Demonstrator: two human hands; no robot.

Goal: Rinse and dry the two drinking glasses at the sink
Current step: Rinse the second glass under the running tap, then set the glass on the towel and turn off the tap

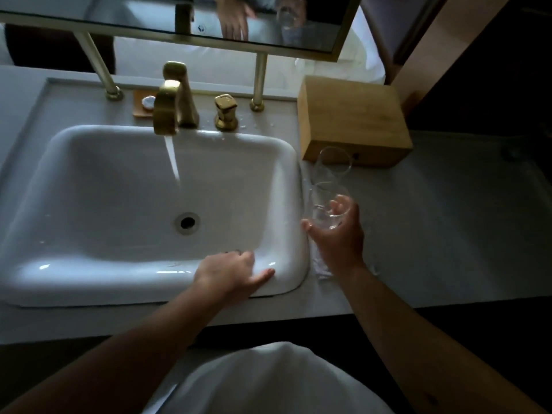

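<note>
A pale grey worktop runs across the room with a white sink set into it. Behind the basin stand a brass tap and a brass knob, with a small orange dish beside the tap. A wooden box sits to the right, a clear glass just before it.

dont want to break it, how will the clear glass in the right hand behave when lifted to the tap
The clear drinking glass is probably slippery: droplets dot the counter nearby, so it may be wet. It looks thin-walled, so likely light yet fragile against the white ceramic sink. The right hand curls round it.
</note>
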